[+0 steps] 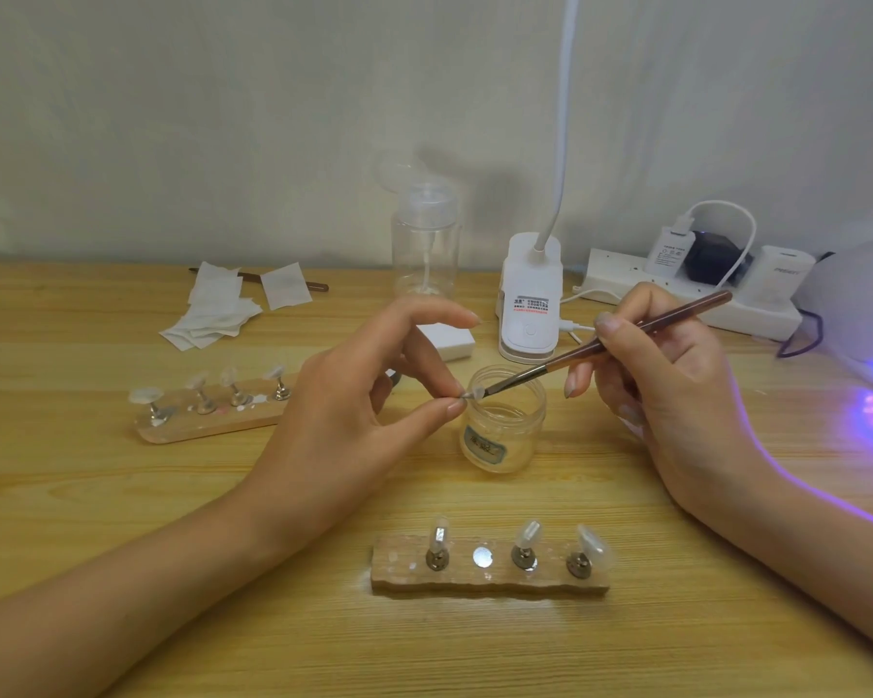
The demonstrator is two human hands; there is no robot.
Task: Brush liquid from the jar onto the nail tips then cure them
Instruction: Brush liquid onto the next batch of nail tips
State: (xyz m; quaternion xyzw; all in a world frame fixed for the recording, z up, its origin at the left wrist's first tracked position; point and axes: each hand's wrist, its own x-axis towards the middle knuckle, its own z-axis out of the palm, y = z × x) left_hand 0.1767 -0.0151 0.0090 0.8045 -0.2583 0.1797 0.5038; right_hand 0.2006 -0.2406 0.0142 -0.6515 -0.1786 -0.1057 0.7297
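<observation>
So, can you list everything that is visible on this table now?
Small clear plastic jar: one, transparent, table centre.
Thin brown-handled brush: one, brown, over the jar.
Clear nail tip: one, pinched over the jar.
Near wooden stand: one, tan, front; three tips.
Far wooden stand: one, tan, left; four visible tips.
White paper wipes: several, white, back left.
Tall clear bottle: one, transparent, back centre.
White clip lamp: one, white, behind jar.
White power strip: one, white, back right.
Curing lamp: one, violet glow, right edge.
Left hand: pinches the nail tip.
Right hand: holds the brush.
</observation>
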